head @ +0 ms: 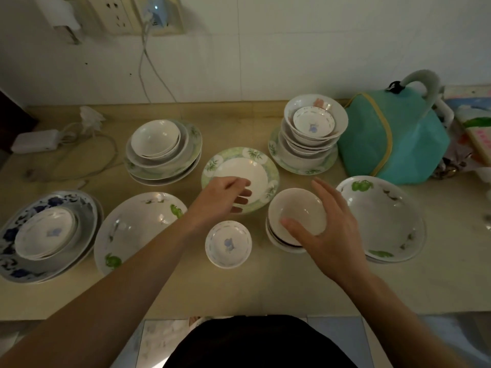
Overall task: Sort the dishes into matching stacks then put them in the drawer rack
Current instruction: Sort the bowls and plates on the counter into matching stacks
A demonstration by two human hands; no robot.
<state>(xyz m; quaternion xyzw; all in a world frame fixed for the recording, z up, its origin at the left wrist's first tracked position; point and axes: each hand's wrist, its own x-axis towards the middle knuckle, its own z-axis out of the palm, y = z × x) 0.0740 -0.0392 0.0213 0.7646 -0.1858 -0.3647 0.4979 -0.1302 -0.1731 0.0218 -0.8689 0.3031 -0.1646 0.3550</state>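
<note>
The right hand (328, 229) cups the plain white bowl (297, 209) topping a short stack of similar bowls, thumb on its near rim. The left hand (225, 196), fingers loosely curled and holding nothing, rests over the near rim of the green-bordered plate (240, 171).

Sorting looks about halfway: mixed piles remain at back left (163, 151) and back right (308, 136), and a small blue-flowered dish (228, 244) sits alone. No drawer rack is visible. All glazed, smooth, round ceramic on a beige countertop (265, 290).

right hand (330, 229): grips plain bowl (297, 211) | left hand (225, 195): over green-rimmed plate (239, 166)
</note>
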